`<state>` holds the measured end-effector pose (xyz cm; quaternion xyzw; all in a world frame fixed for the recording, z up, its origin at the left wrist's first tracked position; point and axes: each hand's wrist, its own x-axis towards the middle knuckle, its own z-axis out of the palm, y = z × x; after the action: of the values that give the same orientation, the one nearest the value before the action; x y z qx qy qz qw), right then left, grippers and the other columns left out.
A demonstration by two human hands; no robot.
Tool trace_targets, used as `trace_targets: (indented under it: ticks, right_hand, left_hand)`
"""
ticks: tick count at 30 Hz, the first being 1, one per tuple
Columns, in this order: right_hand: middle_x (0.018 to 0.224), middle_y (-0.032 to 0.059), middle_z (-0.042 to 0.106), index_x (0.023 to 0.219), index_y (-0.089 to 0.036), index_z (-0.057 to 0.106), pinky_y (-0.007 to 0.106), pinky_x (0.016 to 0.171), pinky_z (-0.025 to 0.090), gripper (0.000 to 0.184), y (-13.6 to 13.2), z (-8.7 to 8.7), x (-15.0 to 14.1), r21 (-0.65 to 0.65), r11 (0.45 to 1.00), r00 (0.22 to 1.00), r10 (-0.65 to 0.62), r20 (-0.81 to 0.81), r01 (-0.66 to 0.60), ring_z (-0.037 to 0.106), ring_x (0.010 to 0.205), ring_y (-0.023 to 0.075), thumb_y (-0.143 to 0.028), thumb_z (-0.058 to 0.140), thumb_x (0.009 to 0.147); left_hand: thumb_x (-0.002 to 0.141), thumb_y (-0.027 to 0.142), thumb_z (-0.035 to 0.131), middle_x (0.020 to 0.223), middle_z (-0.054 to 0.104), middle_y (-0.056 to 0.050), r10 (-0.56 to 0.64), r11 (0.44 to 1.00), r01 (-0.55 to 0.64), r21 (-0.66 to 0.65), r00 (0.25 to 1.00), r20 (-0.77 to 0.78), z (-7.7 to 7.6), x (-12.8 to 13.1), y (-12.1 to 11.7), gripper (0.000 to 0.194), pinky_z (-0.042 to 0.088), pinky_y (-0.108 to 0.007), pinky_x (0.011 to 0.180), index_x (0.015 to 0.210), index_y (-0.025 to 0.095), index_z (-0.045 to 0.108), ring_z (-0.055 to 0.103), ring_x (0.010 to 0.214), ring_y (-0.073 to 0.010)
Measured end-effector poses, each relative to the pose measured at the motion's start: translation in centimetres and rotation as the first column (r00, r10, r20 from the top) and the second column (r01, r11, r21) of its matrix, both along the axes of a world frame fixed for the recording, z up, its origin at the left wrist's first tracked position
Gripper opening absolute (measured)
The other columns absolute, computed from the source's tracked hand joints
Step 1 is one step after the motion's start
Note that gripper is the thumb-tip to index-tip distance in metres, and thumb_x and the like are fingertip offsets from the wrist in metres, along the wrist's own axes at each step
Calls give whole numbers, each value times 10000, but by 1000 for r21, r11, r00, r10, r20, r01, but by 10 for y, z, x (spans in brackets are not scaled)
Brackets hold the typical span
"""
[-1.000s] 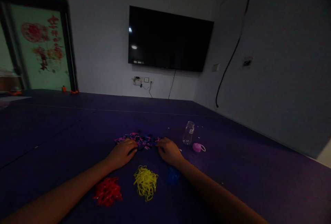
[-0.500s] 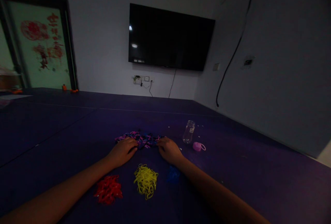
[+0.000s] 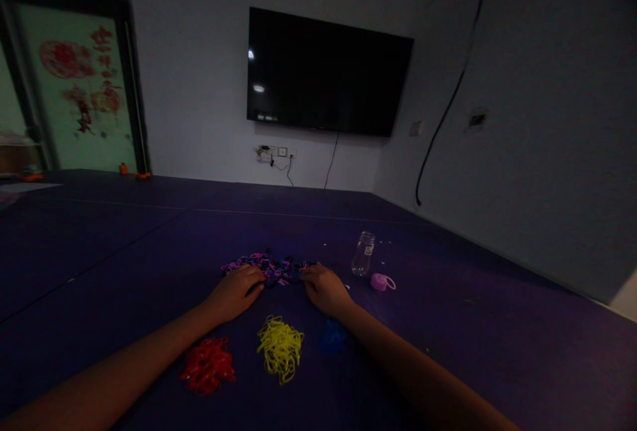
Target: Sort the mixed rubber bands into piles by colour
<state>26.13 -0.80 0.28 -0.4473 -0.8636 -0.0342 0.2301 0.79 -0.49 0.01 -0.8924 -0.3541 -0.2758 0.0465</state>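
A spread-out pile of pink, purple and dark rubber bands (image 3: pixel 271 270) lies on the dark purple floor ahead of me. My left hand (image 3: pixel 241 287) rests against its near left side, fingers stretched toward the bands and thumb a little apart. At the right end of the pile lies my right hand (image 3: pixel 324 287), its fingertips touching the bands. Both hands look open, though their fingertips are dim. Between my forearms sit a heap of yellow rubber bands (image 3: pixel 281 348) and a red heap (image 3: pixel 208 366). A small blue heap (image 3: pixel 332 336) is partly hidden beside my right forearm.
Right of the pile stands a clear bottle (image 3: pixel 363 255), with a pink cap with a loop (image 3: pixel 381 282) beside it. Small white scraps are scattered around the bottle. A television (image 3: pixel 328 73) hangs on the far wall, and a black cable (image 3: pixel 448 113) dangles at right.
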Motion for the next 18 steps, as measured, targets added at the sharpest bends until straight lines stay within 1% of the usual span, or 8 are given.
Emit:
trace_targets:
  ticks: [8, 15, 18]
  right_hand:
    - [1118, 62, 665, 981, -199, 695, 330, 991, 379, 314, 1, -1, 0, -16, 1000, 1000, -7, -5, 7, 587, 1049, 190, -93, 469, 790]
    - [1128, 79, 659, 972, -181, 702, 326, 989, 384, 293, 1, -2, 1, 9, 1000, 1000, 1, -17, -1, 591, 1051, 194, -108, 474, 804]
    - [1126, 73, 661, 989, -187, 697, 322, 987, 387, 302, 2, -3, 1, 13, 1000, 1000, 11, -26, -10, 587, 1058, 187, -103, 474, 803]
  left_hand:
    - [870, 164, 458, 958, 654, -68, 11, 1000, -11, -11, 1000, -10, 4, 2, -4, 192, 458, -345, 843, 975, 172, 619, 586, 935, -208]
    - [863, 158, 468, 962, 655, -67, 8, 1000, -8, -1, 1000, 3, 2, 2, -3, 181, 462, -353, 841, 961, 174, 619, 587, 936, -211]
    - [865, 159, 468, 961, 655, -66, 5, 1000, -5, 4, 1000, 6, 1, 2, -2, 177, 462, -352, 842, 957, 175, 618, 589, 934, -208]
